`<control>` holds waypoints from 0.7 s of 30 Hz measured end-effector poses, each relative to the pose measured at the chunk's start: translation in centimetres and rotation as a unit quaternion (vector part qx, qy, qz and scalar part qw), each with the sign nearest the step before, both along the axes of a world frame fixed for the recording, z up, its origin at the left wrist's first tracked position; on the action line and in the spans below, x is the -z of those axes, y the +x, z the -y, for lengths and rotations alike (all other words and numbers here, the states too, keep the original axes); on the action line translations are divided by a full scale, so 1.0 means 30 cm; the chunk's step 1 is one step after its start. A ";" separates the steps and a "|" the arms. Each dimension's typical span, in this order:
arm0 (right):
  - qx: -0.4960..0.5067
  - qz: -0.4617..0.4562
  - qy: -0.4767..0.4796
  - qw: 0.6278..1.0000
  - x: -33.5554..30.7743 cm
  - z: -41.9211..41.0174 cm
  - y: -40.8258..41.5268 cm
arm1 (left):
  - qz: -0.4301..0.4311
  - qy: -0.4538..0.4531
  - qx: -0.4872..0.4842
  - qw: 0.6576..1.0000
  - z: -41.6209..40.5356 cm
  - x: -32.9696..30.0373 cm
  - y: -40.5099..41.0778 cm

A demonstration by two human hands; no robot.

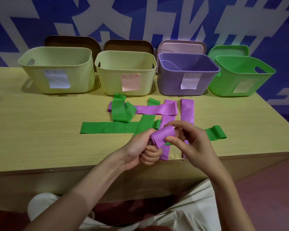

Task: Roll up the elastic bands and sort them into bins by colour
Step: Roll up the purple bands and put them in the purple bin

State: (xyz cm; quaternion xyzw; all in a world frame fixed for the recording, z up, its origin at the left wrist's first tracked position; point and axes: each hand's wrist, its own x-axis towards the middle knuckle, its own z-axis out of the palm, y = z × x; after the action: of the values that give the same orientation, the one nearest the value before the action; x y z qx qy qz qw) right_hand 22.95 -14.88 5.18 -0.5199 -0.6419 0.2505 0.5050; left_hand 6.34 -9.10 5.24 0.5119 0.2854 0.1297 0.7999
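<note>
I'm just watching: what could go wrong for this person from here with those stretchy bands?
1. The purple roll is held only by the fingertips of both hands, left hand and right hand; its loose tail hangs down, so it might spring open.
2. Green bands and purple bands overlap on the table; pulling one may drag another.
3. The tail hangs over the table's front edge and could snag.

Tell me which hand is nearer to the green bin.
Right. The right hand is below and left of the green bin; the left hand is further left. Both hold the purple roll.
</note>
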 end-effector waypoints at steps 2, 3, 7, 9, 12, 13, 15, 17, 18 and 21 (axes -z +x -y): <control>-0.005 0.022 0.007 1.000 -0.001 -0.015 0.013 | 0.000 -0.011 0.035 0.999 -0.021 -0.002 -0.005; -0.009 0.027 0.010 1.000 0.000 -0.021 0.019 | -0.014 0.001 0.049 0.999 -0.031 -0.008 -0.007; 0.005 0.018 0.004 1.000 0.024 -0.041 0.040 | -0.138 0.175 -0.046 0.974 -0.058 -0.011 -0.002; 0.025 -0.002 0.003 1.000 0.043 -0.050 0.055 | -0.125 0.253 -0.120 0.952 -0.070 -0.004 -0.006; 0.041 -0.002 0.004 0.999 0.062 -0.063 0.083 | -0.046 0.295 -0.128 0.946 -0.089 -0.009 -0.014; 0.041 0.001 0.001 0.999 0.062 -0.067 0.092 | -0.034 0.318 -0.115 0.941 -0.100 -0.012 -0.014; 0.036 0.007 -0.006 0.999 0.059 -0.081 0.103 | -0.024 0.354 -0.088 0.931 -0.120 -0.014 -0.006; 0.024 0.015 -0.012 1.000 0.056 -0.103 0.114 | -0.030 0.362 -0.082 0.928 -0.139 -0.022 0.004; 0.019 0.017 -0.013 1.000 0.055 -0.117 0.121 | -0.034 0.370 -0.083 0.925 -0.155 -0.026 0.010; 0.008 0.024 -0.010 1.000 0.050 -0.167 0.148 | -0.043 0.421 -0.068 0.903 -0.215 -0.041 0.033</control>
State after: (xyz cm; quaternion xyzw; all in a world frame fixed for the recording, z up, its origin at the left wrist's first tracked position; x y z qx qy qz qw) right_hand 27.37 -9.86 3.68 -0.5357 -0.6474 0.2403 0.4860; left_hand 7.34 -2.66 6.48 0.7857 0.2723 0.2693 0.4859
